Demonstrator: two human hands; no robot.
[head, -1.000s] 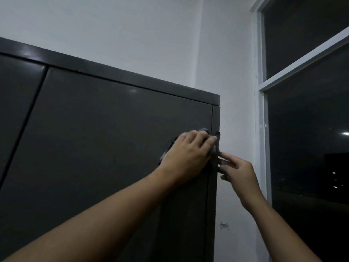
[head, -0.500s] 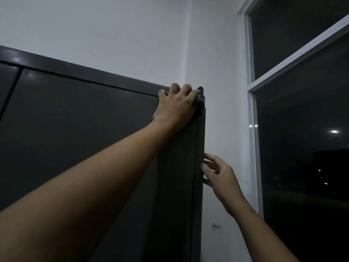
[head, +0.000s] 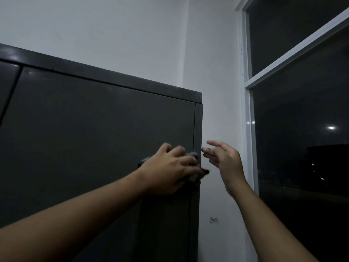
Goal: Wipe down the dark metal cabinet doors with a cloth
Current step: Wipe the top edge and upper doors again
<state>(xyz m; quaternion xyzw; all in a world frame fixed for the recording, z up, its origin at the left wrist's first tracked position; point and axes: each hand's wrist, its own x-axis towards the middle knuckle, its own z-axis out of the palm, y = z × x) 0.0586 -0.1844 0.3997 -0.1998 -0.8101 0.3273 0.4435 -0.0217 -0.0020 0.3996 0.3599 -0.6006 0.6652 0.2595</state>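
Pressing a small grey cloth (head: 196,176) flat against the dark metal cabinet door (head: 94,140), the left hand (head: 170,172) covers most of the fabric. The cloth sits at the door's right edge, well below the cabinet's top rim (head: 113,80). The left fingers (head: 179,150) curl over the cloth and hold it to the metal. Crumpled corners of it show above the knuckles, by the wrist, and just past the cabinet's right edge.

The right hand (head: 224,161) is raised just beside that edge, level with the left hand. Its fingers are loosely extended, a little spread, and hold nothing. Their tips point toward the cabinet; whether they touch it cannot be told.

A narrow seam at the far left separates this door from a second dark door (head: 7,82). A white wall (head: 113,35) rises behind and to the right of the cabinet. Further right is a white-framed window (head: 249,148), its panes dark with a few small points of light.
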